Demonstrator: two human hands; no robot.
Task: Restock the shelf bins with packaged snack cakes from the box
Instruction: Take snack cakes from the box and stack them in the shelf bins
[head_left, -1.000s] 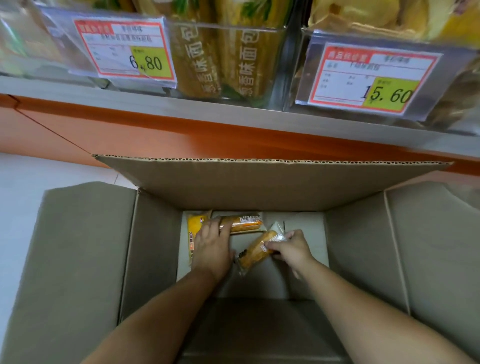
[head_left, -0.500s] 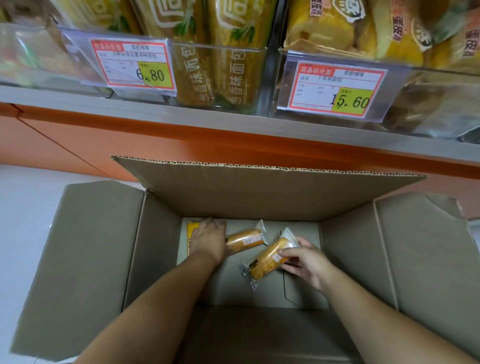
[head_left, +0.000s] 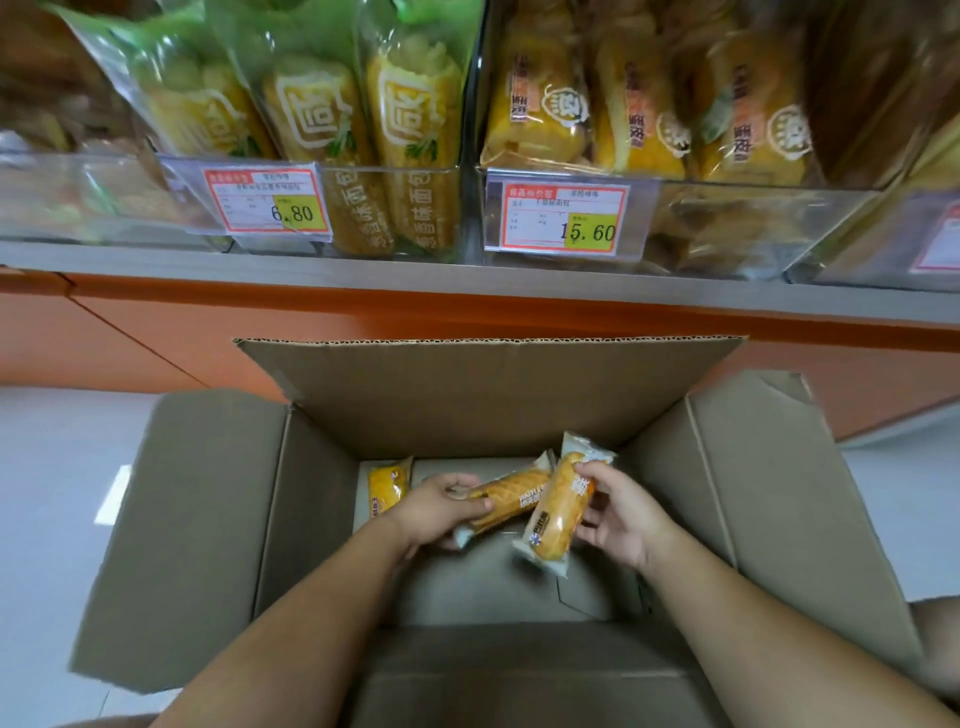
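Cardboard box (head_left: 218, 519) stands open, all four flaps folded outward, on pale floor (head_left: 52, 467). Both forearms reach down into the box from its near side. Left hand (head_left: 441, 506), inside the box and left of its middle, has fingers and thumb curled round the lower end of the first snack cake (head_left: 511, 499), a clear-wrapped golden bar that slants up toward the box's far wall. Right hand (head_left: 621, 512), right of the box's middle, pinches the second snack cake (head_left: 558, 512) between thumb and fingers. This one is steeper, with its top end near the far wall. The second cake overlaps the first at the upper end; cannot tell if they touch. Both are lifted off the box bottom. A third pack (head_left: 387, 488) in a yellow wrapper lies on the box bottom in the far left corner. Beyond the far flap an orange panel (head_left: 208, 332) rises to a grey shelf (head_left: 467, 275). Above the box on that shelf sit two clear shelf bins, the left bin (head_left: 395, 208) with green-topped packs and the right bin (head_left: 727, 228) with yellow packs. Price tags read 6.80 (head_left: 267, 200) and 15.60 (head_left: 566, 218).
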